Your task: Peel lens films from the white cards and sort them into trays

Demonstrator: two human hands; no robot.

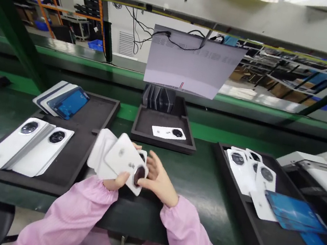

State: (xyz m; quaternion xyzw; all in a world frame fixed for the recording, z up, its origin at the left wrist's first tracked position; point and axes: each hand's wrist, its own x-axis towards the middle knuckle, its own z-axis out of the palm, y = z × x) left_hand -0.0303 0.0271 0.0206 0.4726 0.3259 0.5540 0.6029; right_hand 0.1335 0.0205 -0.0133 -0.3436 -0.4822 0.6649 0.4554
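Several white phone back covers (123, 153) are fanned out in front of me above the table, the top one with a dark round camera window. My left hand (118, 181) is closed on their near edge, its thumb on top and its other fingers mostly hidden beneath. At the camera end, my right hand (161, 183) pinches the top cover, thumb by the camera window and fingers curled behind. Close by on the left, two stacks of white covers (42, 152) lie in a black foam tray (70, 171).
A smaller black tray (163, 140) behind my hands bears one white cover (168, 132) and upright dark panels (158, 98). At right, a black tray (259, 243) holds white covers and blue film-faced panels (295, 211). A monitor (192, 64) hangs above; blue panels (72, 103) lie at left.
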